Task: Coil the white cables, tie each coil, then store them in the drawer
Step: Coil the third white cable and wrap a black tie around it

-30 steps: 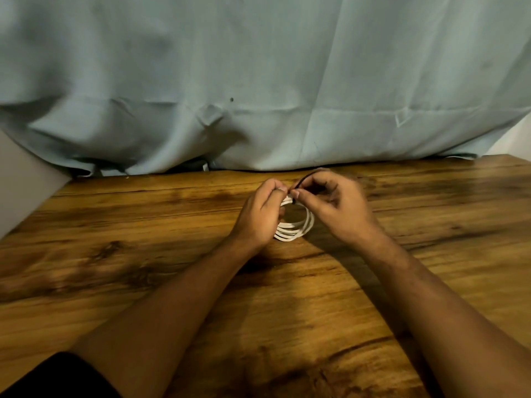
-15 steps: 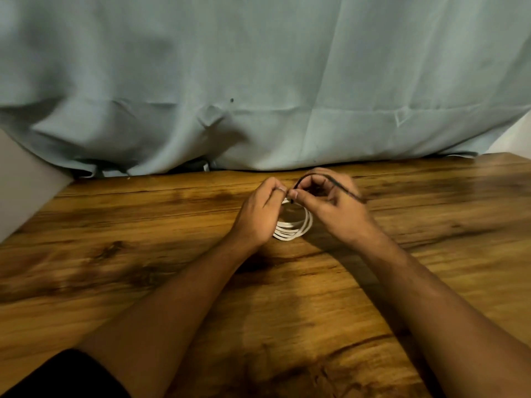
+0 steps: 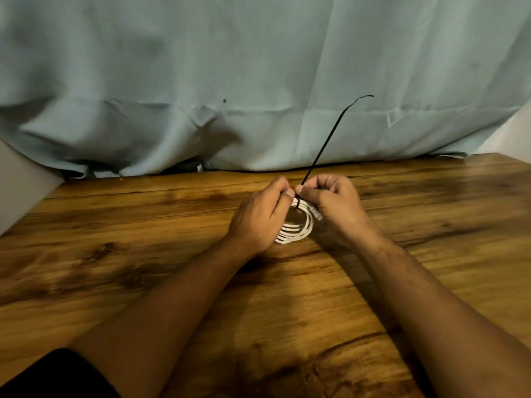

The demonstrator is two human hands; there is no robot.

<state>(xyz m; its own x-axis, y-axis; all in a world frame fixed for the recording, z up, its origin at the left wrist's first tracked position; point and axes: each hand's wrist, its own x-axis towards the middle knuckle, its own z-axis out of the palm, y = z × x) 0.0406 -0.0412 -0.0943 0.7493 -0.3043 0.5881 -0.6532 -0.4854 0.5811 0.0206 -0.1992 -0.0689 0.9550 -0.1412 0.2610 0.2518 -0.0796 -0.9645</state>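
A white cable coil (image 3: 298, 229) of several loops stands on the wooden table (image 3: 143, 254), held between both hands. My left hand (image 3: 260, 215) grips the coil's left side, fingers curled round its top. My right hand (image 3: 333, 201) pinches a thin black tie (image 3: 330, 136) at the top of the coil. The tie wraps the loops there, and its free end sticks up and to the right in front of the curtain. A connector end of the cable shows under my right palm. No drawer is in view.
A pale blue-green curtain (image 3: 201, 81) hangs along the table's far edge. A light wall (image 3: 17, 193) borders the table at the left, and another pale surface (image 3: 511, 130) shows at the far right corner.
The black tie, curved low over my right hand before, now stands pulled up and to the right, tight round the coil. Both hands stay at the coil's top.
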